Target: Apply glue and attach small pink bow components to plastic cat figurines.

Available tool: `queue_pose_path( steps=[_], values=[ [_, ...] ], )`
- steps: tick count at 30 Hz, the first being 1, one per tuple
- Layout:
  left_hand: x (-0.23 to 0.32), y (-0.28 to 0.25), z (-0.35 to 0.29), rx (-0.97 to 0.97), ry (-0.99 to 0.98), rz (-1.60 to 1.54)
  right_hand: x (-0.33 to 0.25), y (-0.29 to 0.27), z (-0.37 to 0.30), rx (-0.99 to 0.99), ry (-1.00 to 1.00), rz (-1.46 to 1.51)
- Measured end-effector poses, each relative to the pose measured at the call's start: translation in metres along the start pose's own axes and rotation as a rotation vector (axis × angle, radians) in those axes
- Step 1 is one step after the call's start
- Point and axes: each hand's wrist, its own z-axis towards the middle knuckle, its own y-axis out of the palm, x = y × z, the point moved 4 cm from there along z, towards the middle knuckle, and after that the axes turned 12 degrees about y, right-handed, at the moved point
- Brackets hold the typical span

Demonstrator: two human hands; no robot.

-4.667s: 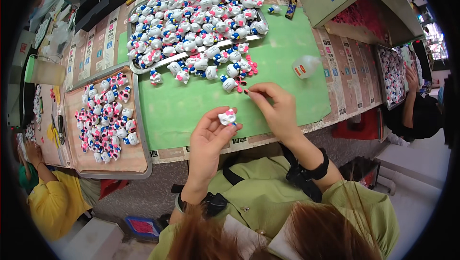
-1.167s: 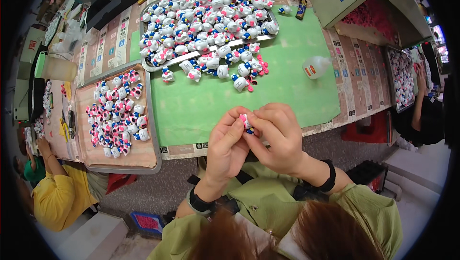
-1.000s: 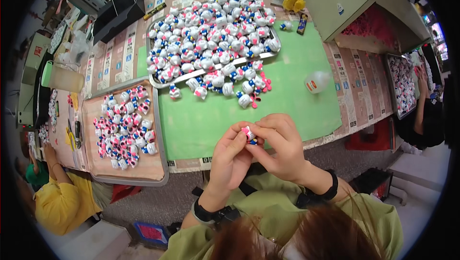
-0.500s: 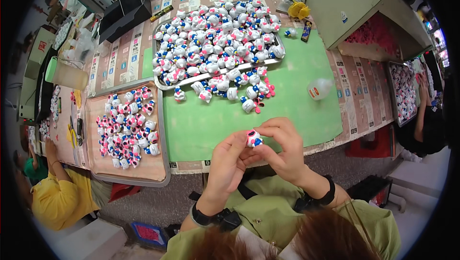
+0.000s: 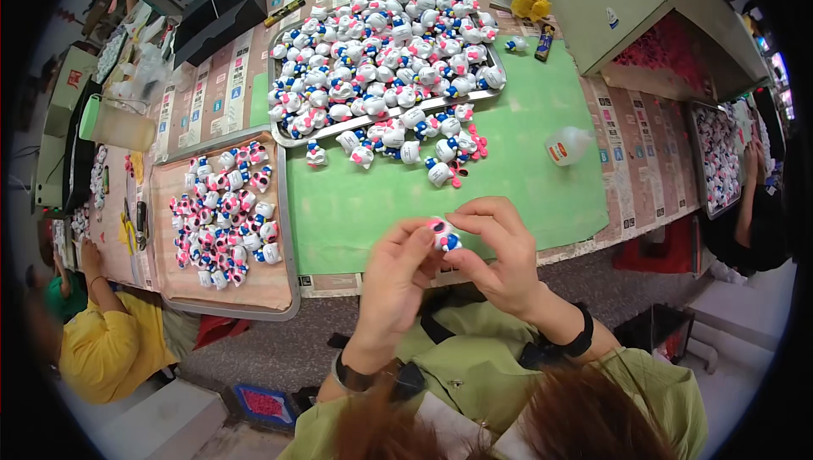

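Above the front edge of the green mat (image 5: 364, 223), a small toy figurine (image 5: 445, 238) in white, blue and pink sits between my hands. My left hand (image 5: 396, 269) pinches it from the left, thumb on top. From the right, the thumb and forefinger of my right hand (image 5: 500, 252) close on it too; a dark oval shows on its pink part. Beyond my hands lie loose figurines (image 5: 394, 142) and small pink pieces (image 5: 476, 148) in front of a metal tray (image 5: 339, 127) heaped with similar figurines. A second tray (image 5: 292, 265), on the left, holds figurines with pink glasses-like parts.
A translucent bottle (image 5: 569, 146) stands on the mat's right side. Behind it are a marker-like tube (image 5: 544, 42), a yellow crumpled thing (image 5: 531, 5) and a grey cabinet (image 5: 627, 2). Yellow-handled scissors (image 5: 128, 231) lie left of the second tray. Other people sit at both sides.
My hands have risen slightly with the figurine, which has tilted a little to the left. My view has shifted slightly; both trays look otherwise the same.
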Motion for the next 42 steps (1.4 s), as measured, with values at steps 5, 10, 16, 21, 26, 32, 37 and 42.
queue_pose_path(
  steps=[5, 10, 16, 21, 26, 32, 37, 42],
  values=[
    [0.092, -0.077, 0.012, 0.513, 0.774, 0.851, 0.018, -0.039, -0.008, 0.27, 0.026, -0.152],
    [0.1, -0.068, 0.022, 0.406, 0.791, 1.286, 0.073, -0.088, -0.018, 0.691, 0.205, 0.186],
    [0.015, 0.034, 0.044, -0.497, 0.853, 1.456, 0.09, -0.086, 0.02, 0.485, 0.294, 0.03],
    [0.005, 0.027, 0.055, -0.282, 0.73, 1.435, 0.105, -0.089, 0.025, 0.348, 0.468, 0.191],
    [0.022, 0.01, 0.035, -0.021, 0.208, 0.29, 0.06, -0.079, 0.011, 0.237, 0.499, 0.677],
    [0.023, 0.005, 0.013, -0.109, 0.031, 0.002, 0.016, -0.048, -0.007, -0.117, 0.553, 0.758],
    [0.021, 0.016, 0.002, -0.058, 0.086, 0.11, 0.001, -0.051, -0.011, 0.065, 0.24, 0.555],
    [0.017, 0.014, 0.001, -0.059, 0.095, 0.108, -0.019, -0.053, -0.008, 0.128, 0.031, 0.397]
  ],
)
